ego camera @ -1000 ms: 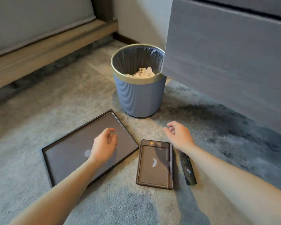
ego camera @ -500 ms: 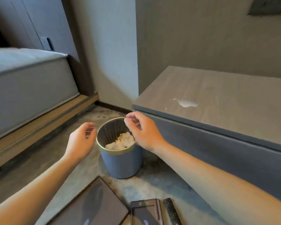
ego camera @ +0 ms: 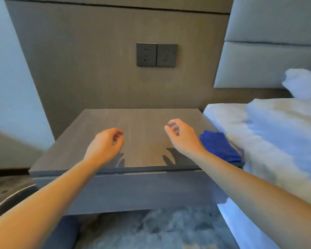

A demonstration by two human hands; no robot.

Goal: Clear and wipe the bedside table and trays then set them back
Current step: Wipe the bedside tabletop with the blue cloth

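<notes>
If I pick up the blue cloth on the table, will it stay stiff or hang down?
The blue cloth looks like soft folded fabric, so it will probably droop and unfold. It lies flat, so it probably will not roll.

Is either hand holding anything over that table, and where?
Nothing is held. The left hand and right hand hover loosely curled above the bedside table; the blue cloth lies ungripped.

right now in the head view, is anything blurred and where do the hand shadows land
Head view: left hand and right hand cast dark shadows on the bedside table near its front edge; the bed at right is smeared and bluish, the carpet soft.
</notes>
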